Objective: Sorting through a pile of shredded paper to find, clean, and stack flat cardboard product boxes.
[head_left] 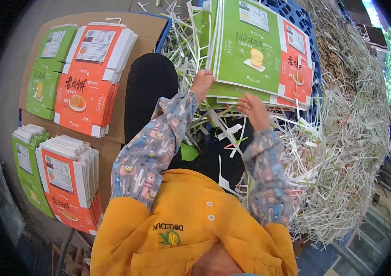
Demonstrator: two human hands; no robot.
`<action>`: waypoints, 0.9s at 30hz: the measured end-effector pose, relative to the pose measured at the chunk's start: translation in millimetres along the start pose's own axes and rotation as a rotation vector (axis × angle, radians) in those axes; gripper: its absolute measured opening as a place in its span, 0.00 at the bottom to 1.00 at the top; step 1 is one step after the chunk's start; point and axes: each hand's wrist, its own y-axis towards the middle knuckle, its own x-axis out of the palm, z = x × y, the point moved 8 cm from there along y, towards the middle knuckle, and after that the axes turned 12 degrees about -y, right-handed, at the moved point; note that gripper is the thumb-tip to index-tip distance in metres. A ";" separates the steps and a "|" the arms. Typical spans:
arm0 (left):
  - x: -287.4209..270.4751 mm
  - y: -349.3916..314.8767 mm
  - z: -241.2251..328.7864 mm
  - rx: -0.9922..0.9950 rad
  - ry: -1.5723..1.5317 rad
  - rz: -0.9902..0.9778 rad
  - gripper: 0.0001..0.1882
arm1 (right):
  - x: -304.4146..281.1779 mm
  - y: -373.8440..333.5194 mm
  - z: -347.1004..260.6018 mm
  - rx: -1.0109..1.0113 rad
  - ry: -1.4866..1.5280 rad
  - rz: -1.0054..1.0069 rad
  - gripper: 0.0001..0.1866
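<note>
A stack of large printed card sheets [225, 60], green on the left and orange-red on the right, lies in front of me. My left hand [202, 84] is closed at the near left corner of the stack, its fingers on the sheets' edge. Just off the near edge is my right hand [254, 112], its fingers curled together and slightly blurred. Whether anything is between those fingers cannot be made out. Thin paper offcut strips [227, 133] hang and lie below both hands, over my dark trouser leg.
To my left, a brown cardboard surface [115, 103] bears stacks of green cut cartons [43, 94] and orange-red cut cartons [82, 85], with more stacks nearer me. A blue plastic pallet [292, 11] shows beside the sheets. A large heap of shredded paper strips [342, 152] fills the right side.
</note>
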 end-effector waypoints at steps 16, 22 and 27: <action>11.1 -18.7 19.5 -0.040 -0.135 0.018 0.08 | 19.1 67.4 42.9 0.149 0.627 0.346 0.14; -5.4 -4.1 20.1 0.144 -0.216 0.122 0.11 | 28.6 65.9 36.0 0.116 0.636 0.327 0.10; 1.3 -0.7 11.5 0.063 -0.167 0.032 0.13 | 20.6 65.0 36.2 0.086 0.669 0.306 0.11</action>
